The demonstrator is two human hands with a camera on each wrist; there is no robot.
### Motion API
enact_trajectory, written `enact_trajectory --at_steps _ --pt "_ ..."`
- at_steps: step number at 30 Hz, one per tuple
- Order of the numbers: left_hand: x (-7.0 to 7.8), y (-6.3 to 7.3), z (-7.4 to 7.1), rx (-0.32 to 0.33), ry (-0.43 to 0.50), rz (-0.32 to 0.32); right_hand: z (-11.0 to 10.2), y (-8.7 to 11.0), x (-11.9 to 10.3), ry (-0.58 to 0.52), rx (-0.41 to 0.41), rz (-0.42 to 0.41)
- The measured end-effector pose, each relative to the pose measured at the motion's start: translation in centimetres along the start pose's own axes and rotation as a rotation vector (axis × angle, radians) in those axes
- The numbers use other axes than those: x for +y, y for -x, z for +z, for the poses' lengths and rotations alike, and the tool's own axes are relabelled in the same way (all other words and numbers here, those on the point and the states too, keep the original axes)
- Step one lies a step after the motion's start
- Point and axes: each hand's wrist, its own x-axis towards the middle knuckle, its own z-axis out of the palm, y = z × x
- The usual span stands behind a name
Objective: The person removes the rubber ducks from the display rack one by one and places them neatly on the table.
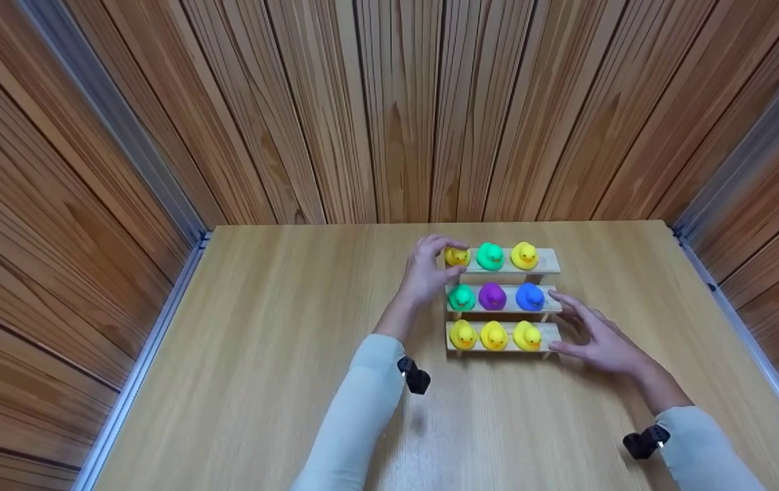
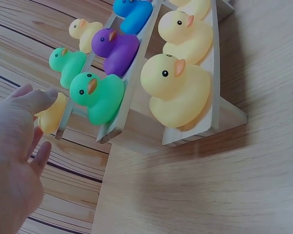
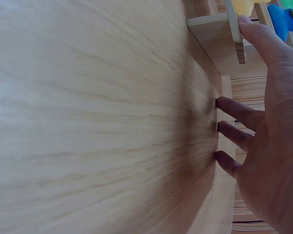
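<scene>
A wooden three-step stand (image 1: pixel 548 262) holds rubber ducks in three rows. At the left end of the top step, my left hand (image 1: pixel 423 271) pinches a yellow rubber duck (image 1: pixel 457 257) between thumb and fingers; in the left wrist view the hand covers its head. Beside it sit a green duck (image 1: pixel 491 256) and another yellow duck (image 1: pixel 524 256). The middle step carries green (image 1: pixel 461 297), purple (image 1: pixel 493 296) and blue (image 1: pixel 530 297) ducks, and the bottom step three yellow ducks (image 1: pixel 494 335). My right hand (image 1: pixel 597 339) is at the stand's right end, fingers spread, thumb at the bottom step's edge.
The stand rests on a light wooden table (image 1: pixel 280 354), right of its middle. Wood-plank walls (image 1: pixel 396 116) rise behind and at both sides, with metal rails (image 1: pixel 140 368) along the table's side edges. Both sleeved wrists wear small black cameras (image 1: pixel 416 378).
</scene>
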Motion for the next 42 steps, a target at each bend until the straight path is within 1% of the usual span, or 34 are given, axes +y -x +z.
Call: enact_trajectory --at_steps 6,12,19,23,25,30,32,37,42 --pt "-0.1 -0.1 0.4 0.027 0.018 0.005 0.0 0.0 -0.1 -0.012 -0.010 0.006" --pt "-0.1 0.0 0.6 0.054 0.021 0.013 0.0 -0.1 -0.1 -0.008 -0.003 -0.002" --pt "-0.1 0.1 0.5 0.047 0.037 0.030 -0.1 -0.1 0.1 -0.010 0.004 -0.009" --pt "0.0 0.1 0.4 0.046 0.036 0.029 0.0 -0.2 0.1 -0.001 0.002 0.003" --pt "0.2 0.0 0.2 0.049 0.032 0.019 0.0 -0.2 0.1 0.001 0.001 0.006" --pt "0.6 0.0 -0.3 0.058 0.019 -0.013 0.0 -0.2 0.1 -0.007 -0.003 0.005" --pt "0.6 0.0 -0.5 0.063 0.017 -0.014 0.0 -0.2 0.0 -0.013 -0.004 0.005" --pt "0.2 0.1 -1.3 0.062 0.003 -0.014 0.0 -0.2 0.0 -0.010 -0.004 0.011" --pt "-0.6 0.4 -2.3 0.059 -0.013 -0.020 0.0 0.0 -0.1 -0.005 -0.001 0.012"
